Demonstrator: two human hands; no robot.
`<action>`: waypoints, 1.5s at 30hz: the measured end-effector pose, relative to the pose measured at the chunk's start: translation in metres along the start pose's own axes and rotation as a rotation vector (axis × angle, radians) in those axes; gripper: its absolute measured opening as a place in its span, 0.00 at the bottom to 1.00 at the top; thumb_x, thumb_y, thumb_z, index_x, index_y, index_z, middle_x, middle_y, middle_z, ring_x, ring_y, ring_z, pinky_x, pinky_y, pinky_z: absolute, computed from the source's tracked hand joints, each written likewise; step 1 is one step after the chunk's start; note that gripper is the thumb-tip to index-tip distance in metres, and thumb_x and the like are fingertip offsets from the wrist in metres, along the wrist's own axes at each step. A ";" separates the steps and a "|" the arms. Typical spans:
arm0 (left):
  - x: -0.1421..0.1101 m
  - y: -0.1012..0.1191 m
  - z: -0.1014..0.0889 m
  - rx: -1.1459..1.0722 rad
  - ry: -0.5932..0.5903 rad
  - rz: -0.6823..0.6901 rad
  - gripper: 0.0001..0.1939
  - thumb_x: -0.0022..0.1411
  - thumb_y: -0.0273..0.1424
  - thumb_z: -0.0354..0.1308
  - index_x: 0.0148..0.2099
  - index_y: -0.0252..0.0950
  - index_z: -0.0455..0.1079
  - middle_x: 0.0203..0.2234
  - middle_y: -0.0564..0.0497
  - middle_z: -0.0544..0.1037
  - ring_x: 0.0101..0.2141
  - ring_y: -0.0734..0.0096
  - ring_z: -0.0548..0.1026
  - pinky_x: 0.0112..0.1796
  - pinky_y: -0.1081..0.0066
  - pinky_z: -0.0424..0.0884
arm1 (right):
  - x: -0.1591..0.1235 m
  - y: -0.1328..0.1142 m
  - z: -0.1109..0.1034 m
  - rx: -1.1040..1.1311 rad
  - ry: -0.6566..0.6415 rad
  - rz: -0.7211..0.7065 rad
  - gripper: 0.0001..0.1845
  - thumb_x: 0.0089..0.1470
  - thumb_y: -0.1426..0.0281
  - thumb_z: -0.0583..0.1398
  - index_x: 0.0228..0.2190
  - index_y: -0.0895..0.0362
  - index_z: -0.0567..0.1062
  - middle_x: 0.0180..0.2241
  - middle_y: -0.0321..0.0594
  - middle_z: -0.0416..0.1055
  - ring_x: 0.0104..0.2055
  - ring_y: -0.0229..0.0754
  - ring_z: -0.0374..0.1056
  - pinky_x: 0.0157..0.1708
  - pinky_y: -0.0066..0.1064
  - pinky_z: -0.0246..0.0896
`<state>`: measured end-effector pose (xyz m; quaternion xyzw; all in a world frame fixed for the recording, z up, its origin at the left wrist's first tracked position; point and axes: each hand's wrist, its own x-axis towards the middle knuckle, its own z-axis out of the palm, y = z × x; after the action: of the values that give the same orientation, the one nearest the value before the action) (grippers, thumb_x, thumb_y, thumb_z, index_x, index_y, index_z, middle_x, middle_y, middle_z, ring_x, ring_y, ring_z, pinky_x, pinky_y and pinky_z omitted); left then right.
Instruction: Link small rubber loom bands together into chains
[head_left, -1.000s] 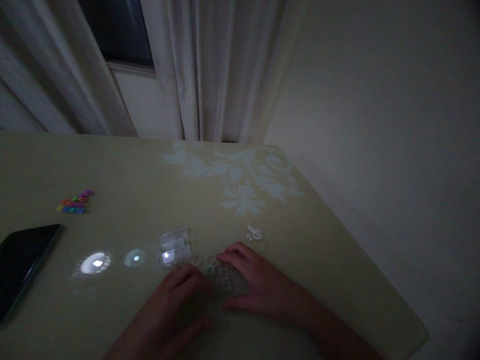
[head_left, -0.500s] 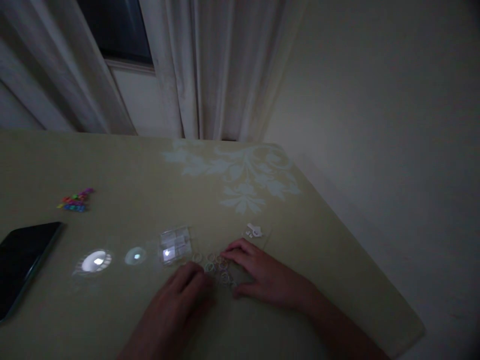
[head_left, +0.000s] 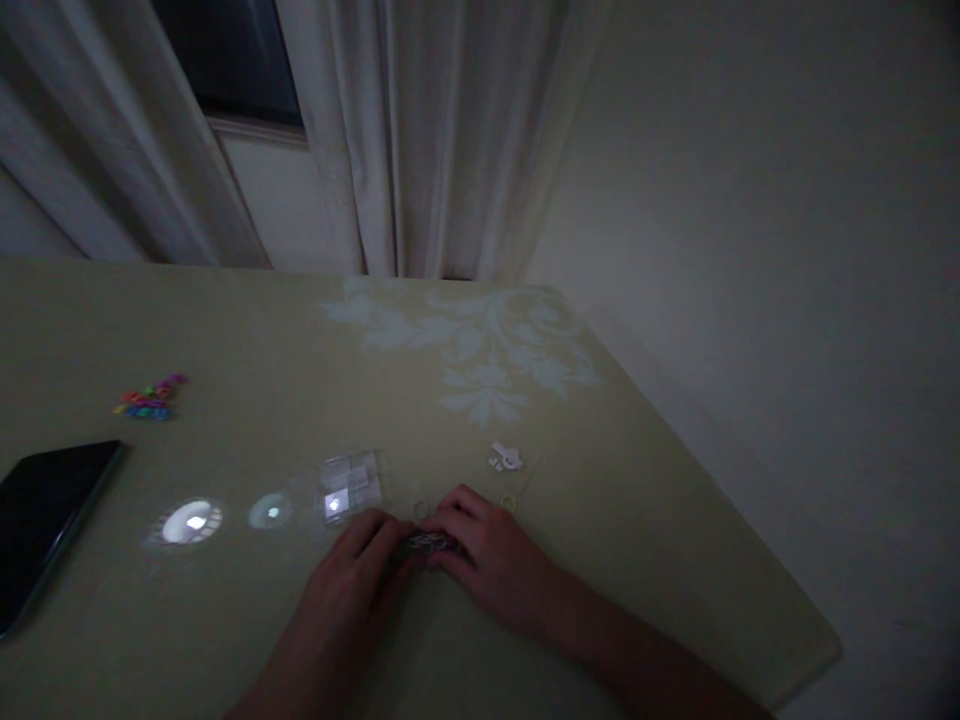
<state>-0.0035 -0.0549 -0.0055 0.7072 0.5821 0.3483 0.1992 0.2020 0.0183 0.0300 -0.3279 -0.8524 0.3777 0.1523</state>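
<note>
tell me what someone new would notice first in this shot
Probably the left hand and right hand, close together around small rings at lower centre. Next, the multicoloured pile of small pieces at left, and below it a dark flat device at the left edge.

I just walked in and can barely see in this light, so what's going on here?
A person's left hand and right hand meet around a cluster of small rings on the table; exactly how the fingers hold them is hard to tell. A loose ring lies just beyond the right hand, with small white pieces farther on. A clear box sits beyond the left hand. Off to the left are a colourful pile and a dark flat device.
</note>
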 end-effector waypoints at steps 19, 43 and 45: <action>-0.003 0.001 -0.009 -0.036 -0.001 -0.118 0.13 0.74 0.33 0.51 0.50 0.44 0.77 0.43 0.50 0.84 0.42 0.62 0.83 0.43 0.65 0.80 | 0.008 -0.001 0.010 0.064 0.205 -0.049 0.11 0.68 0.73 0.62 0.49 0.54 0.82 0.43 0.41 0.80 0.46 0.42 0.75 0.51 0.32 0.69; -0.029 0.027 0.025 0.176 -0.254 0.456 0.11 0.75 0.28 0.53 0.48 0.42 0.76 0.44 0.48 0.83 0.41 0.61 0.78 0.45 0.63 0.75 | -0.011 0.009 -0.058 -0.313 -0.053 0.113 0.16 0.62 0.73 0.67 0.51 0.55 0.78 0.50 0.46 0.74 0.50 0.49 0.73 0.52 0.40 0.69; -0.024 0.017 0.017 0.186 -0.203 0.428 0.12 0.74 0.24 0.52 0.48 0.41 0.76 0.41 0.48 0.83 0.40 0.61 0.78 0.44 0.63 0.75 | -0.010 0.010 -0.050 -0.298 -0.062 0.112 0.15 0.64 0.76 0.65 0.51 0.54 0.78 0.48 0.45 0.75 0.49 0.48 0.74 0.52 0.39 0.69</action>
<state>0.0181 -0.0803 -0.0116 0.8609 0.4258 0.2548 0.1126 0.2395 0.0434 0.0564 -0.3819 -0.8837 0.2651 0.0542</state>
